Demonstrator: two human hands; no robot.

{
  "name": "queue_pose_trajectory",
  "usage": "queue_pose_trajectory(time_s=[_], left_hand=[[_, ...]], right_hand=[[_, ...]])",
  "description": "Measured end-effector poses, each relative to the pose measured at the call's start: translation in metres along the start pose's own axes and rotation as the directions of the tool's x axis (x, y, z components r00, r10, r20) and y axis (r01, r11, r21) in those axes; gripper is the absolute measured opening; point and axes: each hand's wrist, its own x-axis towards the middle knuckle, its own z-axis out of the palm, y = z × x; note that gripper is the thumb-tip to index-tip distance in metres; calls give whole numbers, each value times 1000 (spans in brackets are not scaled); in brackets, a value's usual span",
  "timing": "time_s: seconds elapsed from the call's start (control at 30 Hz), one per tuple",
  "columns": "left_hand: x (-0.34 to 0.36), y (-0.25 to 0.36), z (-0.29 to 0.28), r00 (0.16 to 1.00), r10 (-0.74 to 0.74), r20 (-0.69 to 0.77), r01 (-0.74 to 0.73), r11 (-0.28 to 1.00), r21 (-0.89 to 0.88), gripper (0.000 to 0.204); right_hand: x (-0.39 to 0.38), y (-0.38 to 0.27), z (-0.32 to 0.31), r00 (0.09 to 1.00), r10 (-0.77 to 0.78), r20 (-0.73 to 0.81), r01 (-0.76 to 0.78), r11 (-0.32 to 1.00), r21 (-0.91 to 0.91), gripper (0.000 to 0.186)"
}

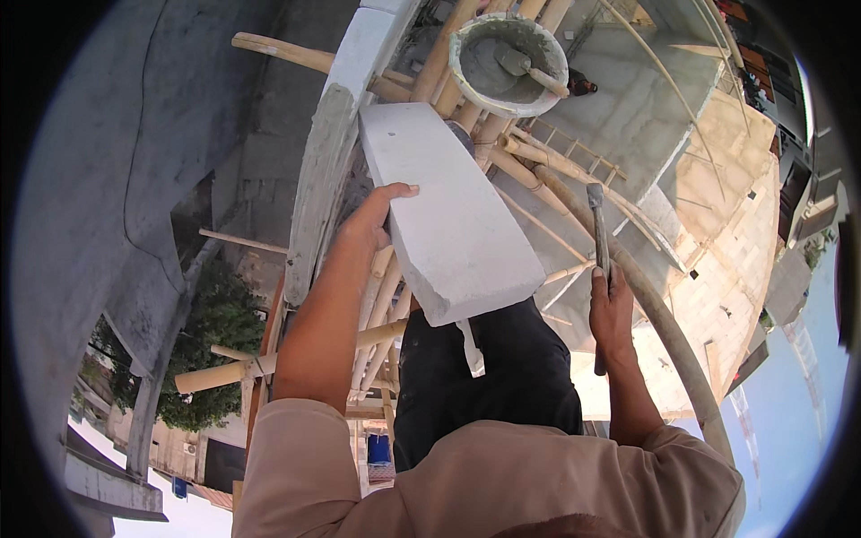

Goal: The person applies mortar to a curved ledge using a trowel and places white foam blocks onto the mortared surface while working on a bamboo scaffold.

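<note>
A long white aerated concrete block slants across the middle, its near end above my dark trousers. My left hand grips its left edge, thumb on the top face and the other fingers hidden beneath. At the right, my right hand is closed round the handle of a hammer, its narrow dark head pointing away from me. The hammer is apart from the block. Just left of the block runs a wall top coated in grey mortar, with pale blocks on its far part.
Beyond the block, a round bucket of grey mortar holds a trowel. Bamboo scaffold poles cross beneath and beside me. A curved pole passes to my right. Large drops show on both sides, with a tree below left.
</note>
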Motion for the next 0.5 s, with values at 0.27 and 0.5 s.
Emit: queue_pose_trajectory(time_s=[0.27, 0.5], left_hand=[[-19, -8, -25, 991, -82, -108, 108, 959, 263, 84], [-43, -16, -36, 966, 73, -247, 22, 932, 363, 81]], right_hand=[[178, 8, 85, 977, 57, 204, 42, 892, -449, 45], [323, -9, 246, 932, -247, 266, 349, 811, -470, 54]])
